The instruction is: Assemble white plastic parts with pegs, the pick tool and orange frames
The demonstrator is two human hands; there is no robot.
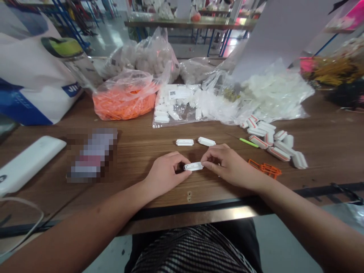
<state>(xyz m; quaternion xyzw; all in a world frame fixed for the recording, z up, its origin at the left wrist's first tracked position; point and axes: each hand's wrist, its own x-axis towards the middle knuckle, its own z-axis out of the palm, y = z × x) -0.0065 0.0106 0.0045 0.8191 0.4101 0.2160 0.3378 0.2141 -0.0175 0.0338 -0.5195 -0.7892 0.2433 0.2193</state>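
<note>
A white plastic housing (193, 166) with dark print

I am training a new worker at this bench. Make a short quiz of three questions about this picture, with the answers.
1. True or false: the left hand and the right hand both hold the small white plastic piece above the wooden table.
2. What colour is the plastic frame to the right of the right hand? A) orange B) blue C) green
3. How many loose white pieces lie directly beyond the held piece?

Key: 1 true; 2 A; 3 two.
</note>
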